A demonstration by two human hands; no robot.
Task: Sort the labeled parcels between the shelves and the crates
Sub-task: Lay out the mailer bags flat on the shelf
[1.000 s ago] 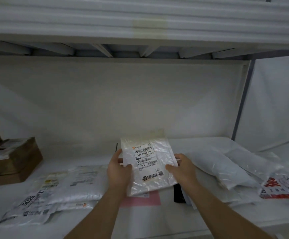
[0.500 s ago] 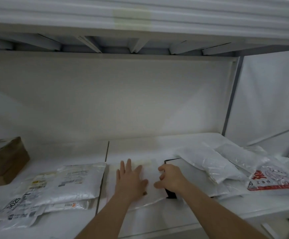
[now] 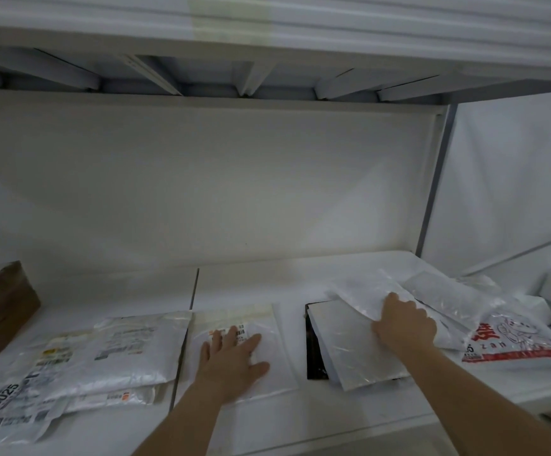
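Parcels are lying across a white shelf (image 3: 300, 284). One flat white labeled parcel (image 3: 261, 324) is sitting near the shelf's middle, and the left hand (image 3: 231, 360) is resting on it with fingers spread and straight, palm down over the lower part of its label. The right hand (image 3: 402, 320) is curling its fingers over the edge of a crinkled white bag (image 3: 362, 291), gripping it where it is overlapping a flat grey parcel (image 3: 349, 343); a black packet (image 3: 313, 353) is showing beneath that grey one. Further right, a bag with red print (image 3: 510, 340) is lying against more white bags. To the left, a stack of white labeled bags (image 3: 103, 353) is sitting beside a brown cardboard box (image 3: 1, 304). Overhead, the ribbed underside of an upper shelf (image 3: 267, 37) is spanning the view, with a white back panel (image 3: 234, 192) behind.
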